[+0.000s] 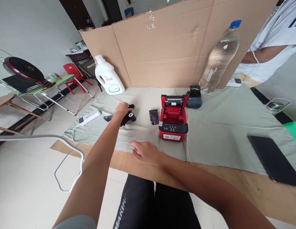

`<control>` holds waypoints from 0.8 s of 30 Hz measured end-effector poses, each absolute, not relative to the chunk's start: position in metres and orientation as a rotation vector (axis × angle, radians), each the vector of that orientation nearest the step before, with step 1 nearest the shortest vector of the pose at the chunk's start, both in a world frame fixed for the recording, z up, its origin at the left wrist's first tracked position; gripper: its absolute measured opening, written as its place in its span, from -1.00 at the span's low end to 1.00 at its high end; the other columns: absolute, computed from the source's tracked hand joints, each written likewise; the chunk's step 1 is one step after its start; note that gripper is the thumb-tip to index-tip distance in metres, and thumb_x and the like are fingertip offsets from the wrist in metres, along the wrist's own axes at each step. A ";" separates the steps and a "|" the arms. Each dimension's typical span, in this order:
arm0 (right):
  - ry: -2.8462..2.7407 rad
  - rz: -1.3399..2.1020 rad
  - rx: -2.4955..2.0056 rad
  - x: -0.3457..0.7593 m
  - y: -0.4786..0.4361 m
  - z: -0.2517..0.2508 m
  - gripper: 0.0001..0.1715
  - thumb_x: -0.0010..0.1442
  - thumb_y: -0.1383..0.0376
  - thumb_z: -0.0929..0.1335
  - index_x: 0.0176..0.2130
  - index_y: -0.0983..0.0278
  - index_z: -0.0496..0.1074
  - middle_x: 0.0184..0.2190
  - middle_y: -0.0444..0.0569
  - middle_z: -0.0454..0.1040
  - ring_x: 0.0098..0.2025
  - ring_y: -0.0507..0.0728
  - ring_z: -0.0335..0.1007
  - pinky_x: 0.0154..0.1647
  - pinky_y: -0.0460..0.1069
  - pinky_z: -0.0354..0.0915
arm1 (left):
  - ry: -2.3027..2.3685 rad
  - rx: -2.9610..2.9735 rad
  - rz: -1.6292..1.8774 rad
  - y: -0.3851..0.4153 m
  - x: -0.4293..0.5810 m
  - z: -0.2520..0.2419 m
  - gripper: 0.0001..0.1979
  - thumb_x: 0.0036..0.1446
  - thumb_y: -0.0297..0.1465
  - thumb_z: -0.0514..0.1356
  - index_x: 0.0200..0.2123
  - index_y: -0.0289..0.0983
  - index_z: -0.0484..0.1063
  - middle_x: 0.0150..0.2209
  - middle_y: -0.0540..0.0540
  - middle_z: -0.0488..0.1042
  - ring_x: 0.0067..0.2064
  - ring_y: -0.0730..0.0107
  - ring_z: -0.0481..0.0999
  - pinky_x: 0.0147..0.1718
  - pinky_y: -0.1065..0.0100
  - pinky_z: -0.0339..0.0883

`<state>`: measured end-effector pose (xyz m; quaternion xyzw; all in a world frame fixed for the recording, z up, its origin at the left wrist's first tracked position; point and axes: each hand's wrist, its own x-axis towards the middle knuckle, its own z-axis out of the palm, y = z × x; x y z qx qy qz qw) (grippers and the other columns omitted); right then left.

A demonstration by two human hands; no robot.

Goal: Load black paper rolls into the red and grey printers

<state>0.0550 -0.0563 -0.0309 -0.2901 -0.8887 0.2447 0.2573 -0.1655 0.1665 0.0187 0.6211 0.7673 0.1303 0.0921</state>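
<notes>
My left hand [123,108] is closed at a small black roll [131,106], its fingers partly hidden from above. Just below it, another black roll [132,117] with a pale core lies beside crumpled black film on the cloth. My right hand [146,153] hovers near the table's front edge, holding nothing, with its index finger stretched out and the thumb apart. To its upper right stands a red and black label printer [173,127] with its lid raised and a bare red inside. A flat black plastic-wrapped piece [154,117] rests left of the printer.
A white jug [109,78] and a large water bottle [221,60] stand before the cardboard wall [162,47]. Behind the printer is a dark grey device [194,100]. A power strip [90,116] lies left, a black phone [274,157] right. Another person's arm [264,54] shows at upper right.
</notes>
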 end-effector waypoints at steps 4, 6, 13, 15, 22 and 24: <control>-2.395 0.667 -0.757 0.056 -0.056 -0.031 -0.69 0.35 0.39 0.24 0.07 0.26 0.35 -0.40 -0.14 0.56 -0.41 0.07 0.44 -0.40 -0.04 0.07 | 2.308 1.962 0.479 0.157 -0.159 0.033 -0.57 -0.01 -0.10 0.41 -0.14 -0.25 0.57 -0.11 -0.35 0.60 0.20 -0.31 0.36 0.12 -0.12 0.29; -2.384 0.674 -0.747 0.056 -0.056 -0.032 -0.67 0.34 0.39 0.24 0.07 0.26 0.36 -0.42 -0.15 0.55 -0.43 0.07 0.41 -0.41 -0.04 0.07 | 2.232 2.168 0.726 0.146 -0.145 0.040 -0.55 0.13 -0.15 0.32 0.02 -0.27 0.54 0.08 -0.38 0.56 0.27 -0.31 0.29 0.23 -0.19 0.17; -2.364 0.648 -0.748 0.055 -0.057 -0.032 -0.64 0.33 0.39 0.24 0.09 0.25 0.38 -0.35 -0.12 0.59 -0.38 0.09 0.47 -0.38 -0.02 0.08 | 1.274 2.487 0.381 0.125 -0.077 0.020 -0.57 0.14 -0.47 0.18 0.05 -0.09 0.59 0.18 -0.08 0.57 0.20 0.07 0.53 0.24 0.15 0.31; -2.362 0.664 -0.764 0.055 -0.058 -0.032 -0.62 0.33 0.38 0.24 0.12 0.23 0.38 -0.34 -0.12 0.61 -0.35 0.10 0.50 -0.37 -0.02 0.10 | 1.172 2.444 0.368 0.127 -0.070 0.007 -0.50 0.05 -0.49 0.22 0.07 -0.04 0.57 0.23 -0.03 0.53 0.24 0.08 0.50 0.23 0.17 0.34; -2.269 0.692 -0.781 0.054 -0.058 -0.034 -0.69 0.34 0.35 0.24 0.04 0.18 0.41 -0.18 -0.08 0.67 -0.25 0.11 0.57 -0.27 -0.03 0.26 | 1.260 1.971 1.069 0.131 -0.070 -0.032 -0.70 0.12 -0.27 0.27 -0.09 -0.24 0.56 -0.10 -0.20 0.64 -0.07 0.14 0.62 0.00 0.14 0.48; -2.206 0.650 -0.776 0.053 -0.056 -0.029 -0.73 0.30 0.37 0.24 -0.05 0.19 0.43 -0.26 -0.10 0.66 -0.30 0.08 0.55 -0.27 -0.04 0.28 | 1.241 1.712 1.245 0.132 -0.069 -0.031 -0.67 0.10 -0.15 0.28 -0.17 -0.26 0.51 -0.25 -0.15 0.59 -0.24 0.22 0.59 -0.21 0.22 0.49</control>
